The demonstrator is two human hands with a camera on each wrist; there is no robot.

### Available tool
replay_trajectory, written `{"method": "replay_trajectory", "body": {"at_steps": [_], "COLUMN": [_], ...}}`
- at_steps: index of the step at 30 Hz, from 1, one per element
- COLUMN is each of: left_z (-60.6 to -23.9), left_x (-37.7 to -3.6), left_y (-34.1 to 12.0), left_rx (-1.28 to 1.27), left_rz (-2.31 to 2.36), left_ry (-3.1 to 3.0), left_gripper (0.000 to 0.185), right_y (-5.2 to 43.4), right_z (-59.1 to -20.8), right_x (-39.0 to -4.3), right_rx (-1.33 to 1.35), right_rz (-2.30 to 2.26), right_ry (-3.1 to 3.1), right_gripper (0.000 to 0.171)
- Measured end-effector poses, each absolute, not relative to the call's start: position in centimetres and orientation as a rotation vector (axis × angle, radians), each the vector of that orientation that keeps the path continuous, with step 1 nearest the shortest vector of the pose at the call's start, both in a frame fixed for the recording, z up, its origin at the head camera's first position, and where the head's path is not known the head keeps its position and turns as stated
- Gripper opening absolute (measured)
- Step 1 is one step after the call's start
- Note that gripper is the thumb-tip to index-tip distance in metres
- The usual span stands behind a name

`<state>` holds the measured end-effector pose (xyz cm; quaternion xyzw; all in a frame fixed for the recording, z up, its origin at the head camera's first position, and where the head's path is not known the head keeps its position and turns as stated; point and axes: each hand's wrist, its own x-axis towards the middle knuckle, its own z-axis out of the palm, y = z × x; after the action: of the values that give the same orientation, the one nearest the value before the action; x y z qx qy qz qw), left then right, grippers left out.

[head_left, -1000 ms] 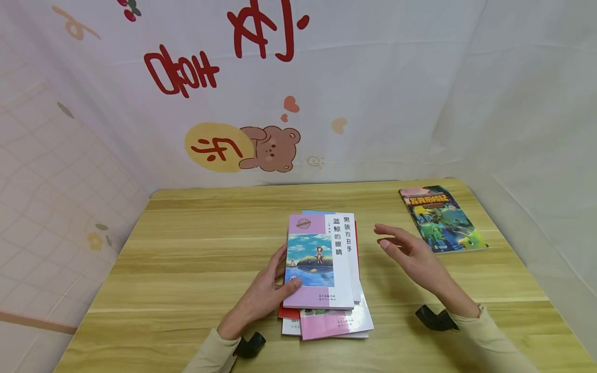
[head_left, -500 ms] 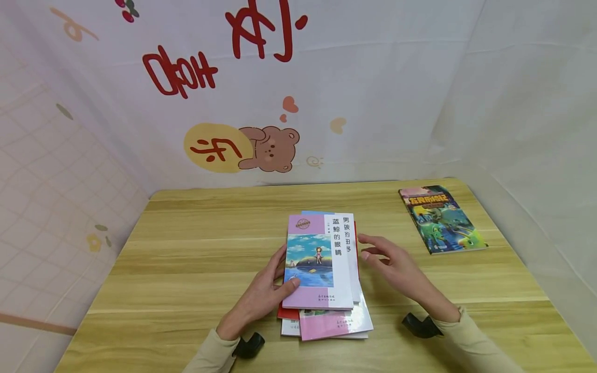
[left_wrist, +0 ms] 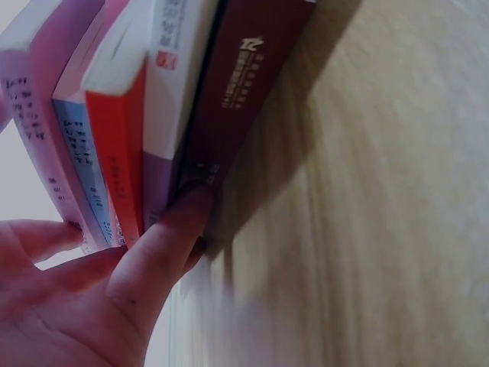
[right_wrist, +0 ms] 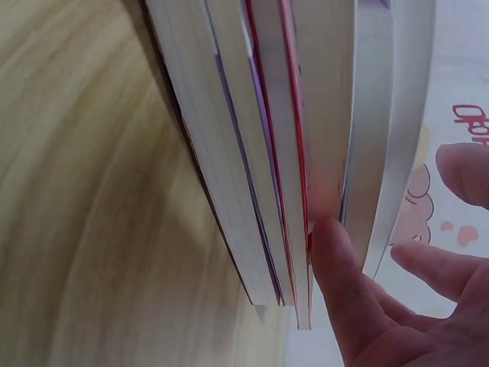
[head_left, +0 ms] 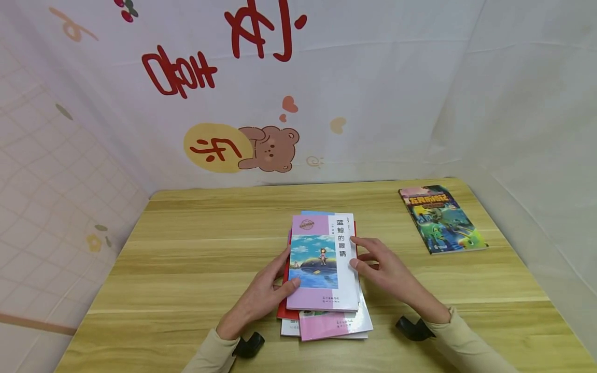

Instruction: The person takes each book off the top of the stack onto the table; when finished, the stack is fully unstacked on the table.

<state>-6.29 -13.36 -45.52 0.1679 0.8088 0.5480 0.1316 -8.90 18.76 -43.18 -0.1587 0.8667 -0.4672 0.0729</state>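
A stack of paperback books stands mid-table, edges uneven. On top lies a book (head_left: 313,261) with a lilac-and-white cover and a picture of a girl by water. My left hand (head_left: 266,291) holds the stack's left side, thumb over the top cover. In the left wrist view, its fingers (left_wrist: 157,256) rest against the spines, down to the maroon bottom book (left_wrist: 237,84). Opposite, my right hand (head_left: 384,269) has its fingertips right at the top book's right edge. In the right wrist view, one finger (right_wrist: 336,252) touches the page edges (right_wrist: 321,138), with the thumb raised.
A dark, colourful dinosaur-cover book (head_left: 443,220) lies alone at the back right of the wood-grain table (head_left: 200,248). Behind stands a white cloth backdrop (head_left: 382,93) printed with red characters and a bear. Lower books (head_left: 336,326) jut out at the stack's front.
My right hand has come leftward to the stack's right edge. The top book has slid slightly right, covering more of the book beneath. My left hand has stayed in place.
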Motion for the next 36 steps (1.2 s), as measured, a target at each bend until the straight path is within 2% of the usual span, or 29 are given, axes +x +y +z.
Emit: {"method": "replay_trajectory", "body": {"at_steps": [9,18,36], "left_z": [-45.1,-45.4,-45.8], "left_x": [-6.1,-6.2,-6.2], "left_y": [-13.2,-13.2,-13.3], "left_rx": [0.496,0.515,0.535], "left_rz": [1.335,1.293,1.292], "left_ry": [2.558,2.573,2.565], "left_gripper": [0.072,0.065,0.068], "right_y": [18.2,18.6,21.0], "right_z": [-43.4,-43.6,-43.3], "right_x": [-8.9,-9.2,-8.8], "right_rx": [-0.471,-0.477,-0.346], "right_rz": [-1.385,-1.343,-1.575], "right_ry": [2.605,2.580,2.343], "right_gripper": [0.068,0.079,0.069]}}
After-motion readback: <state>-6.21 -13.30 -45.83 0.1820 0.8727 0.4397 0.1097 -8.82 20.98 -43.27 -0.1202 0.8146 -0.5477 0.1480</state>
